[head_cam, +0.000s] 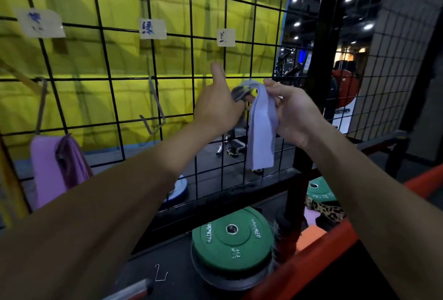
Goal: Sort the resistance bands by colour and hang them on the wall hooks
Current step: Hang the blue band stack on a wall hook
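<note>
While both forearms reach forward from the bottom of the view, 2 green weight plates (231, 239) lie nearest, on a dark shelf under the arms, with 1 small loose wire hook (160, 273) beside the closer plate. Beyond them the right hand (293, 112) pinches the top of 1 pale lilac band (261, 129) between thumb and curled fingers, its loop hanging limp against a black wire grid (191, 24). The left hand (217, 105) is beside it with thumb raised and fingers reaching behind the band's top; I cannot tell whether they grip anything. Judging by its drape, the band is light, soft and stretchy, best held at the top fold so the loop opens for a hook. Further left, 1 empty metal hook (153, 112) hangs on the grid, then 1 hook (42, 105) carrying purple bands (57, 168). Above, 3 paper labels (153, 29) are fixed to the grid.
</note>
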